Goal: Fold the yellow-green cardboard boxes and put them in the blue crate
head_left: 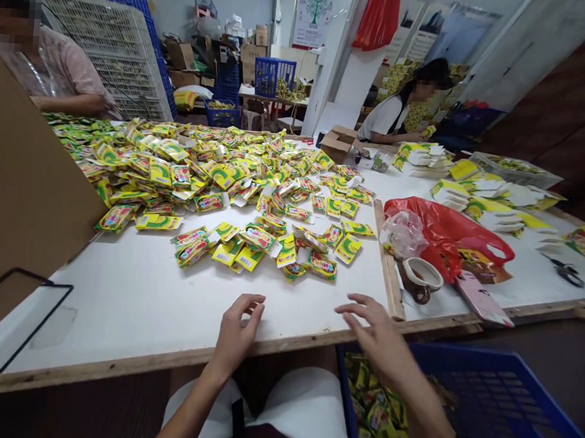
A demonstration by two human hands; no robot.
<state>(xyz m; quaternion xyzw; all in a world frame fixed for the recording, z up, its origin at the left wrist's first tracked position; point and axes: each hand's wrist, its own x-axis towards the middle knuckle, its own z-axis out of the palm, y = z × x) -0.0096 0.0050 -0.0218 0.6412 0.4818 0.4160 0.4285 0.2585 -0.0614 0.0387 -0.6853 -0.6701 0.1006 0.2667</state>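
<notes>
My left hand hovers over the front of the white table, its fingers curved and apart with nothing in them. To the right, my right hand is held above the table edge, fingers spread and likewise holding nothing. Just beyond both hands lie several loose small yellow-and-green printed boxes, some with white end flaps sticking out. Behind these spreads a large heap of the same boxes. Below my right forearm, a blue plastic basket holds yellow-green packets.
A wooden strip divides the table. Right of it are a brown cup, a red plastic bag, a pink phone and scissors. A cardboard panel stands at left. Co-workers sit at far left and back right.
</notes>
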